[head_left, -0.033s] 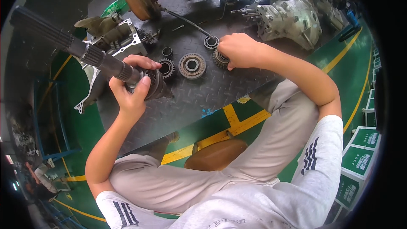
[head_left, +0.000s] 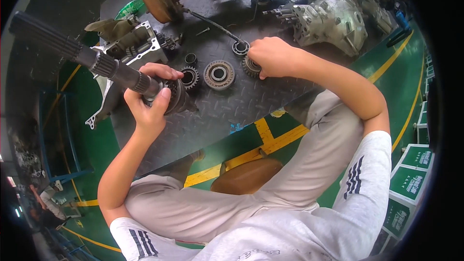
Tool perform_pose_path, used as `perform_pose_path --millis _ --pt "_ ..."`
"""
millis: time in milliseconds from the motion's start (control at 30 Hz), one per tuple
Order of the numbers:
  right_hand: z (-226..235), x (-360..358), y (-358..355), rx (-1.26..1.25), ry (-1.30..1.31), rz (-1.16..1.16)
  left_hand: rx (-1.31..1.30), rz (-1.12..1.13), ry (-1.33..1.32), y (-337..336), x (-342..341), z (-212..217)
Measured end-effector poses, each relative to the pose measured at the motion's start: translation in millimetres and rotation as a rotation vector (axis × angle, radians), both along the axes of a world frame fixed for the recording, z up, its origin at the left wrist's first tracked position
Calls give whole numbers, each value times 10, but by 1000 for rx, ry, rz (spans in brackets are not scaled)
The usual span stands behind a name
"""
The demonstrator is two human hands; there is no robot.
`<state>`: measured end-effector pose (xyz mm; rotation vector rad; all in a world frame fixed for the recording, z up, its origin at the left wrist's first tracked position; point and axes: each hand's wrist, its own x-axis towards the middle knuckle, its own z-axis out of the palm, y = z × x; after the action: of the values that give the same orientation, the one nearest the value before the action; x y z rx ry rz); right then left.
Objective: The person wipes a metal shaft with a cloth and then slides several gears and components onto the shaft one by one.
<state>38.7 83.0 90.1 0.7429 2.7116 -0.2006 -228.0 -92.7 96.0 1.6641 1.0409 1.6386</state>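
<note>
1. Shaft (head_left: 104, 66), dark and splined, lies on a slant across the left side of the view, held over the near left part of the table (head_left: 212, 128).
2. Its long axis runs from upper left to lower right; the narrower splined end points up and left, past the table's edge, and the thicker end points down and right, toward the row of gears' near side.
3. The left hand (head_left: 152, 97) is clamped around the shaft near the thick end, thumb on top.
4. The right hand (head_left: 274, 58) has its fingers curled at the right side of a toothed gear (head_left: 250, 68); I cannot tell whether they close on it.
5. A bearing (head_left: 237, 51) lies just beyond that gear.
6. Between the hands lie a broad gear (head_left: 209, 78) and a smaller gear (head_left: 195, 79), both flat.
</note>
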Motion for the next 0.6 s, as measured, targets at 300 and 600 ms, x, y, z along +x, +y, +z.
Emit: perform_pose_path --millis 300,600 --pt "212 -123 -139 9 -88 -26 -14 47 41 -54 -57 -25" --pt "-400 -898 -357 6 630 293 40 -25 -18 27 -8 -24"
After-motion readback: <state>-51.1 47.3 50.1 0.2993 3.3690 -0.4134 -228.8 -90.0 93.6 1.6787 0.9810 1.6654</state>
